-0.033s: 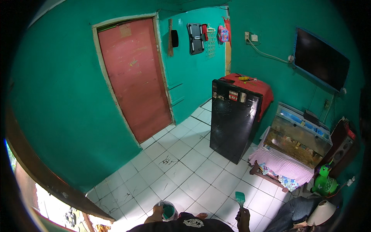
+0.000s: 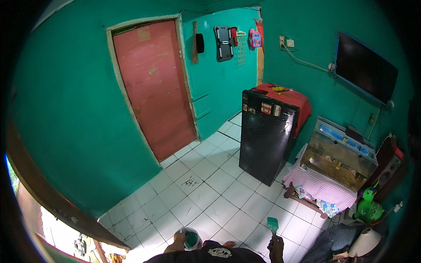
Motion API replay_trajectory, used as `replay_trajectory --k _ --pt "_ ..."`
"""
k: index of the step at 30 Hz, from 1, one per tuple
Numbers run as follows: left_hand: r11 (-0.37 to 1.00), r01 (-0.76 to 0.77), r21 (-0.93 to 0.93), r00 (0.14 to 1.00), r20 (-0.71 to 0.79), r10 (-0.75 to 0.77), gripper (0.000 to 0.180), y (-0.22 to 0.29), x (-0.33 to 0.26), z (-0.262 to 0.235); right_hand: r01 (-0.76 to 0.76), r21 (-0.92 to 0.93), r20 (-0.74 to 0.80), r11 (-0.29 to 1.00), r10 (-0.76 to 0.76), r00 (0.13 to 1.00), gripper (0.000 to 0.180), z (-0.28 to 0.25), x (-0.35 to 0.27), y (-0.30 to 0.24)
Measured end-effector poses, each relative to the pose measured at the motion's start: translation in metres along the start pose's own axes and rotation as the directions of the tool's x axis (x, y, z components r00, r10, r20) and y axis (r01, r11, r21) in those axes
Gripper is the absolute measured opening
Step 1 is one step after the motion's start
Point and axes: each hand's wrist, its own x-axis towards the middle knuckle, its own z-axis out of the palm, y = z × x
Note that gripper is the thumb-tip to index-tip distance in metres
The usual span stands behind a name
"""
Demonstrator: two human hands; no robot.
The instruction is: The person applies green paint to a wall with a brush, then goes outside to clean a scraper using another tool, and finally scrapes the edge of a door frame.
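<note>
Low in the view, my left hand (image 2: 178,242) grips the rim of a small pale bucket (image 2: 200,243). Green paint (image 2: 191,239) shows inside it. To the right, a paintbrush (image 2: 272,222) with green-coated bristles points up and away from me. Its handle is wrapped by the fingers of my right hand (image 2: 276,246). The brush is apart from the walls and the furniture. My dark shirt hides part of the bucket's near side, and a bare foot (image 2: 229,244) shows between the hands.
A reddish door (image 2: 153,87) is set in the green wall (image 2: 79,109). On the right are a black refrigerator (image 2: 265,136), a glass tank (image 2: 335,164) on a cloth-covered stand, a wall-mounted television (image 2: 366,68) and a green inflatable toy (image 2: 368,208). White floor tiles (image 2: 221,210) spread ahead.
The room has shifted very slightly to the right in the view. Both hands keep their hold on the bucket and the paintbrush.
</note>
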Motion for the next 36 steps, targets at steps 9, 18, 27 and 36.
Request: replay_trajectory --k 9,18,27,36 --pt "0.986 0.132 -0.105 0.989 -0.055 -0.138 0.051 0.018 -0.034 -0.014 -0.014 -0.026 0.019 1.000 0.014 1.000 0.012 0.011 0.008 -0.003" --pt "0.936 0.267 -0.231 0.958 -0.037 -0.283 0.038 -0.004 -0.039 -0.031 -0.042 -0.086 0.109 0.995 0.051 0.993 0.011 0.030 0.013 0.000" --pt "0.965 0.215 -0.149 0.972 -0.065 -0.227 0.045 -0.069 -0.020 -0.048 -0.049 -0.119 0.224 0.992 0.075 0.972 0.014 0.070 0.020 0.018" --pt "0.935 0.137 -0.327 0.924 -0.298 -0.239 0.029 -0.077 -0.074 -0.058 -0.091 -0.233 0.343 0.968 0.170 0.924 0.019 0.104 0.027 0.025"
